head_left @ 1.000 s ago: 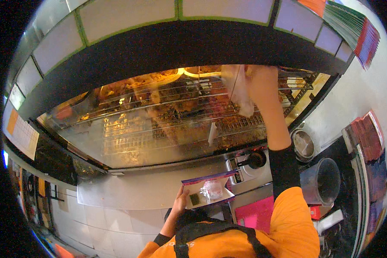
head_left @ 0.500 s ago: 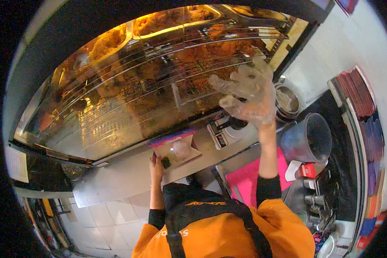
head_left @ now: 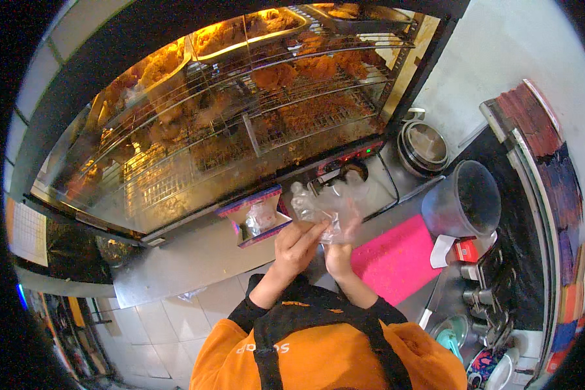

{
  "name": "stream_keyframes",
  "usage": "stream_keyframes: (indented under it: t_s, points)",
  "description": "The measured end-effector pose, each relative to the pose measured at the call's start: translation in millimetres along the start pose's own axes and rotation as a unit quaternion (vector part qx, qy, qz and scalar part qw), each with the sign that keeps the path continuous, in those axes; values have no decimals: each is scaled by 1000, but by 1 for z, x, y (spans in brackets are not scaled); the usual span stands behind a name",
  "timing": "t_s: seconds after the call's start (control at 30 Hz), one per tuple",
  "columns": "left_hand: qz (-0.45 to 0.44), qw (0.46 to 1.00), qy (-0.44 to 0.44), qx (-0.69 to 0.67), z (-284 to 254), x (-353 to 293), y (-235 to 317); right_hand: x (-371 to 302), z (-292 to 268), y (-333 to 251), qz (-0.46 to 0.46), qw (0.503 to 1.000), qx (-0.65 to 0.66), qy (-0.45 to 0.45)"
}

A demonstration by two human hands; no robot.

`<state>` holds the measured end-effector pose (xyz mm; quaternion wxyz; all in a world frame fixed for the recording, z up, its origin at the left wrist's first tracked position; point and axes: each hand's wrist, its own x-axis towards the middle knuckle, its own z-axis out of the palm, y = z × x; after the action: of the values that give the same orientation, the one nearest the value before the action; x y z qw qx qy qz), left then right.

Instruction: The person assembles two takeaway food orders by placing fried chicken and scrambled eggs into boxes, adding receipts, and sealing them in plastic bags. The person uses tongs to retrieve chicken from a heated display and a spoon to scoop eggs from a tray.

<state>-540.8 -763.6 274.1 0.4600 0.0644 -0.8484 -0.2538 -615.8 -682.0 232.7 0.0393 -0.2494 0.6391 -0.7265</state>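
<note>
My left hand (head_left: 296, 250) is closed, its fingers pinching a thin clear plastic glove (head_left: 312, 205) near the heel of my right hand. Stretched up inside the loose plastic is my right hand (head_left: 344, 221), its fingers apart and partly smeared by motion. Just left of both hands, a small open carton (head_left: 264, 236) with pink and blue edges lies on the steel counter (head_left: 175, 266). Crumpled whitish plastic (head_left: 260, 218) shows in its opening.
A glass-fronted warming cabinet (head_left: 201, 123) with fried food on racks spans the far side. To the right are a pink board (head_left: 396, 260), a grey plastic bucket (head_left: 468, 198), nested metal bowls (head_left: 426, 144) and a red-and-white packet (head_left: 465, 250). A knife (head_left: 429, 312) lies near the board.
My gloved right hand has come down and left from in front of the cabinet. My left hand has left the carton and taken hold of the glove.
</note>
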Motion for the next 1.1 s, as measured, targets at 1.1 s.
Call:
stream_keyframes:
  t_s: [1.1]
  points:
    - [43, 986, -50, -155, 15, 43, 1, 133, 24, -92, 158, 838, 360, -379]
